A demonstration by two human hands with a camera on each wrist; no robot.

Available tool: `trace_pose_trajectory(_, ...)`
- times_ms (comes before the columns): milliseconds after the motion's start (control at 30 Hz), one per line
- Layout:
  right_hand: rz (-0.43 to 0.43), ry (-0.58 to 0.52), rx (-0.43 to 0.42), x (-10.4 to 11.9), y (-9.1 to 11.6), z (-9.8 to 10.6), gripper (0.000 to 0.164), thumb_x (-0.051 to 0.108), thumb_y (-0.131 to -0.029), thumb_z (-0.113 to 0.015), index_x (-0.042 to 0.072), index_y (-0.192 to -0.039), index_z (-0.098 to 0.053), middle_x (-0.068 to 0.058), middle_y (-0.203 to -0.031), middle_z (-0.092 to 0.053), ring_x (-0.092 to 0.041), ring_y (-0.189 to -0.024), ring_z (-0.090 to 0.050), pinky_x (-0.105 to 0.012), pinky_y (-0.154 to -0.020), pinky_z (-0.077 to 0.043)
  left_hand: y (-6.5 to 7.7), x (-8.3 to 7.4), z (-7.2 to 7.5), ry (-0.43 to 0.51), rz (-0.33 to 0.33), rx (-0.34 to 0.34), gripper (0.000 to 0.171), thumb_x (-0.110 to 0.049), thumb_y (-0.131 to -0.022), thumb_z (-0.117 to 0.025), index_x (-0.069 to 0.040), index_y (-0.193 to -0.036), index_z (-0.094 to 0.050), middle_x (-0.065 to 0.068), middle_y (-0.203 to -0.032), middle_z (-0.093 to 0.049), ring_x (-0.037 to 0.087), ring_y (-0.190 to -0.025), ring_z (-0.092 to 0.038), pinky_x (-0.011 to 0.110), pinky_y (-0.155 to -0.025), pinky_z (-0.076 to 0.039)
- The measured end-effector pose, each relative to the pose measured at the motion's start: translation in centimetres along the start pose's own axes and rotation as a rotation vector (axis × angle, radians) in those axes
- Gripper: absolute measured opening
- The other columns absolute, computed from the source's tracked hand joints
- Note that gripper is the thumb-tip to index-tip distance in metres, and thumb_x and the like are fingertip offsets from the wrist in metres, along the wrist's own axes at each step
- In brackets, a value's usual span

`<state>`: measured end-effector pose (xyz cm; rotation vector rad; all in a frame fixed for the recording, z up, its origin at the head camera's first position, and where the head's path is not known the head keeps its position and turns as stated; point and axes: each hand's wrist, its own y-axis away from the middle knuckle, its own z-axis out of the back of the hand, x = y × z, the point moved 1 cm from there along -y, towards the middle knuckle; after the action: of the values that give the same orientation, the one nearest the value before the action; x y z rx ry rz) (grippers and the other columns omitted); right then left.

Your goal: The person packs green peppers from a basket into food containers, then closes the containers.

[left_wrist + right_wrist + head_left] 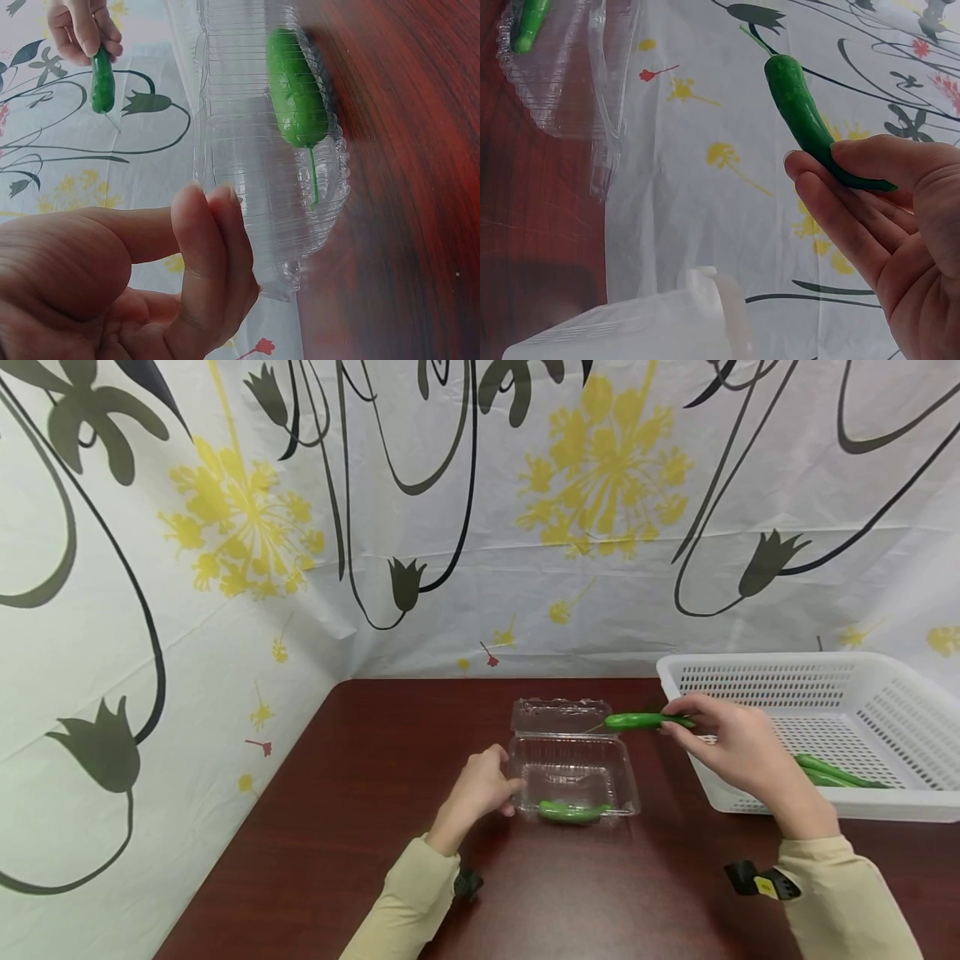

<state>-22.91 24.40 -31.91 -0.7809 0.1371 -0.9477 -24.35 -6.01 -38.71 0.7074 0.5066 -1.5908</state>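
Observation:
A clear plastic clamshell container (pixel 525 777) lies with its lid (pixel 562 718) folded back on the table. Inside, along the near wall, is one green chili pepper (pixel 573 812), its thin stem showing in the left wrist view. My left hand (pixel 480 785) pinches the container's left edge; in the left wrist view the fingertips meet at the plastic and partly hide the grip. Between thumb and fingers, my right hand (pixel 723 739) holds a second green chili pepper (pixel 799 105) by its tapered end, stem pointing away, in the air just right of the lid.
At the right stands a white perforated plastic basket (pixel 870 802), with a few green chili peppers (pixel 832 772) on its floor. The dark reddish table (pixel 360 827) meets a flower-patterned sheet (pixel 480 527) at the back and left.

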Motion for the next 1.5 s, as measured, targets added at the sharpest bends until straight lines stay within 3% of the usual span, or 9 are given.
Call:
trace_pose_trajectory(133, 0.004, -0.012, 0.012, 0.2, 0.0, -0.2, 0.025, 0.01, -0.071, -0.077, 0.019, -0.09, -0.064, 0.011, -0.076, -0.064, -0.007, -0.065, -0.065, -0.017, -0.054, -0.044, 0.0, 0.1, 0.0, 0.001, 0.0, -0.002, 0.047, -0.018, -0.082, -0.069, 0.002, -0.119, -0.049, 0.0, -0.047, -0.057, 0.011, -0.04, -0.058, 0.035, -0.085, -0.046)
trace_pose_trajectory(300, 0.019, -0.029, 0.025, 0.2, 0.0, -0.9, 0.024, 0.009, -0.072, -0.076, 0.017, -0.09, -0.063, 0.011, -0.076, -0.064, -0.008, -0.065, -0.065, -0.028, -0.055, -0.049, 0.1, 0.1, 0.1, -0.003, 0.008, 0.007, 0.047, -0.018, -0.082, -0.068, 0.002, -0.119, -0.048, 0.0, -0.048, -0.058, 0.011, -0.04, -0.059, 0.035, -0.085, -0.046)
trace_pose_trajectory(600, 0.03, -0.036, 0.046, 0.3, 0.1, -1.6, 0.024, 0.007, -0.072, -0.075, 0.016, -0.09, -0.063, 0.01, -0.077, -0.063, -0.007, -0.065, -0.064, -0.032, -0.058, -0.051, 0.1, 0.0, 0.0, 0.004, 0.015, 0.014, 0.048, -0.019, -0.082, -0.069, 0.002, -0.119, -0.048, 0.002, -0.048, -0.058, 0.013, -0.041, -0.059, 0.036, -0.087, -0.045)
trace_pose_trajectory(1200, 0.084, -0.088, 0.043, 0.4, 0.0, -2.8, 0.025, 0.002, -0.071, -0.075, 0.012, -0.09, -0.064, 0.007, -0.081, -0.06, -0.004, -0.063, -0.059, -0.027, -0.055, -0.05, 0.1, 0.0, 0.1, 0.012, 0.01, 0.011, 0.046, -0.017, -0.081, -0.069, 0.002, -0.118, -0.049, 0.002, -0.05, -0.058, 0.009, -0.037, -0.057, 0.034, -0.085, -0.047)
trace_pose_trajectory(1500, 0.063, -0.08, 0.098, 0.5, 0.0, -3.6, 0.019, 0.007, -0.074, -0.074, 0.014, -0.089, -0.064, 0.008, -0.077, -0.06, 0.0, -0.059, -0.054, -0.024, -0.052, -0.047, 0.2, 0.0, 0.1, 0.012, 0.025, 0.022, 0.048, -0.018, -0.081, -0.069, 0.002, -0.12, -0.048, 0.003, -0.049, -0.058, 0.015, -0.043, -0.061, 0.036, -0.087, -0.045)
